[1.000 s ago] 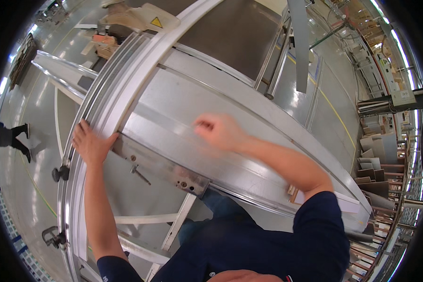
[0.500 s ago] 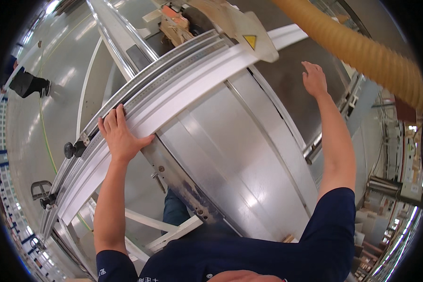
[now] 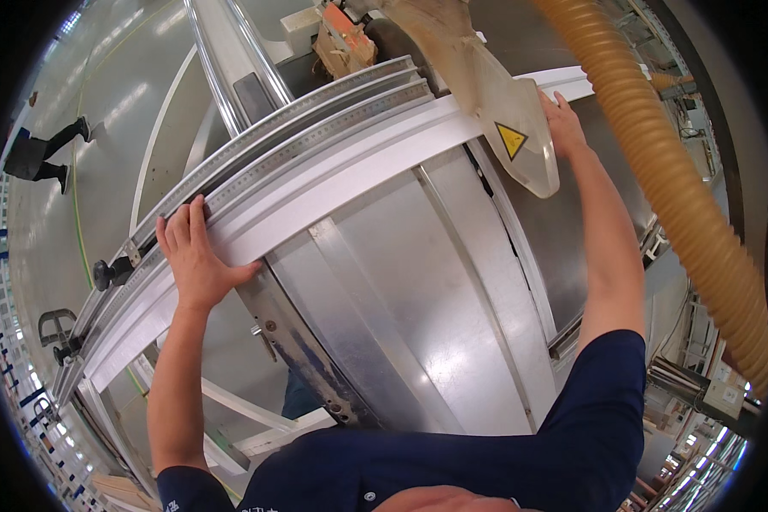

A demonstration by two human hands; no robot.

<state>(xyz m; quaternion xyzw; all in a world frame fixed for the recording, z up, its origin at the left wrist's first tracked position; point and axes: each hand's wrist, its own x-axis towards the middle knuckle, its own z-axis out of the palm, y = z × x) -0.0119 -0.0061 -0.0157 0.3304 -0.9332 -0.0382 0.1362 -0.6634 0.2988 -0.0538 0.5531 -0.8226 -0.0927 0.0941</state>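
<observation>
A long white profile strip [image 3: 358,166] lies across the metal saw table [image 3: 401,247], along a ruled fence [image 3: 316,115]. My left hand [image 3: 198,260] spans the strip, fingertips on the fence rail and thumb at the strip's near edge, gripping it. My right hand [image 3: 565,128] reaches beside the translucent blade guard [image 3: 516,119], which bears a yellow warning triangle. Its visible fingers are stretched out close to the strip's right end, and some of the hand is hidden by the guard. Whether those fingers touch the strip I cannot tell.
A ribbed tan hose [image 3: 648,171] hangs at the right. Black knobs [image 3: 102,275] and a clamp-like handle [image 3: 57,324] stand on the fence's left part. Twin shiny rails [image 3: 260,55] run away at the back. Another person's legs [image 3: 64,141] show at far left.
My right hand has come from over the dark table surface to the guard and the strip's right end. My left hand remains on the strip. The view has shifted slightly.
</observation>
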